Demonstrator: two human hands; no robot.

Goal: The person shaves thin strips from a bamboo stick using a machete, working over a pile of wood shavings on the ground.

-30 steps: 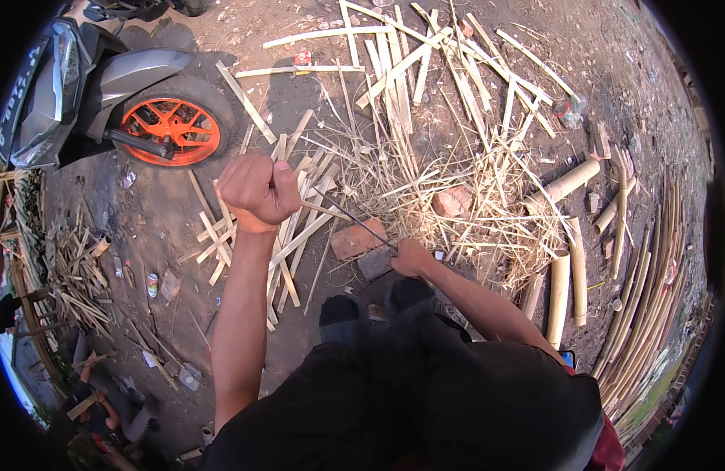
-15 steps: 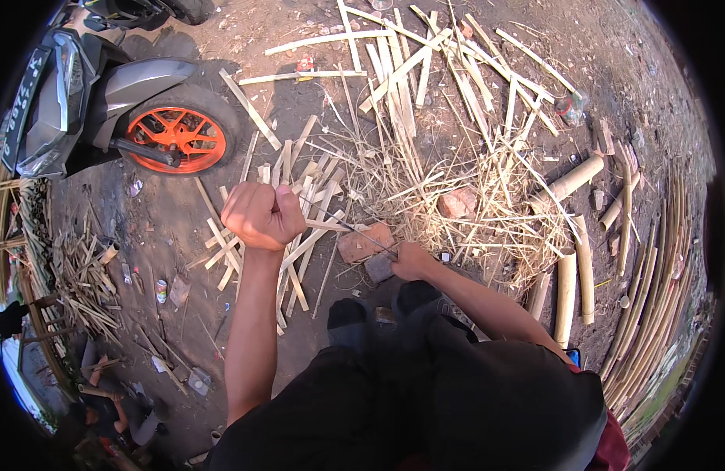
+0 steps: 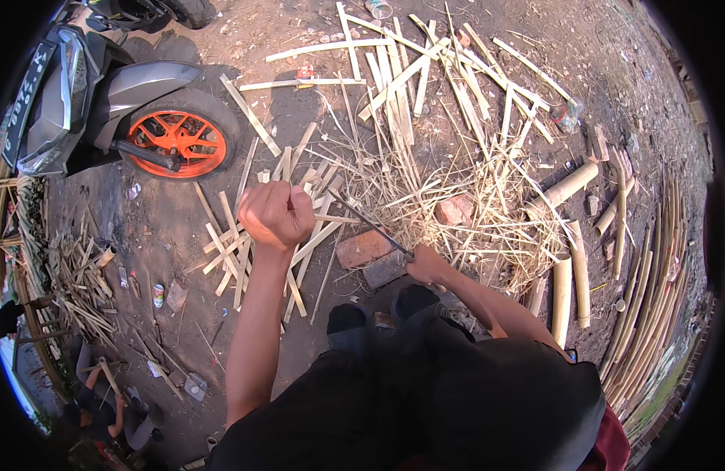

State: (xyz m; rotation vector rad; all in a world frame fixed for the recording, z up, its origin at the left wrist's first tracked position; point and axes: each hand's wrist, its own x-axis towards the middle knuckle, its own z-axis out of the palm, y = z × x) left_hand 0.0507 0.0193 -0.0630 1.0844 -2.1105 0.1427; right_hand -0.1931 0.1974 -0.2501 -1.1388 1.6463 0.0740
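My left hand (image 3: 276, 213) is closed in a fist around a thin bamboo strip (image 3: 339, 219), whose pale end sticks out to the right. In my right hand (image 3: 427, 264) is a long, narrow, dark-bladed knife (image 3: 374, 225). Its blade slants up and left, its tip a little above the strip and apart from my left fist. Below the blade lie a reddish brick (image 3: 365, 249) and a greyer block (image 3: 384, 269), in front of my feet. Cut bamboo strips (image 3: 306, 255) lie criss-crossed under and around my left hand.
Shavings (image 3: 488, 243) heap around another brick (image 3: 455, 209). Longer strips (image 3: 398, 86) lie beyond. Thick bamboo lengths (image 3: 562, 302) and long poles (image 3: 641, 298) are at the right. A motorcycle with an orange wheel (image 3: 176, 144) stands far left; another person (image 3: 103, 412) sits at lower left.
The knife has drawn away from my left fist as my right hand shifted slightly right. My left fist has moved a little to the right. At lower left, the other person has moved.
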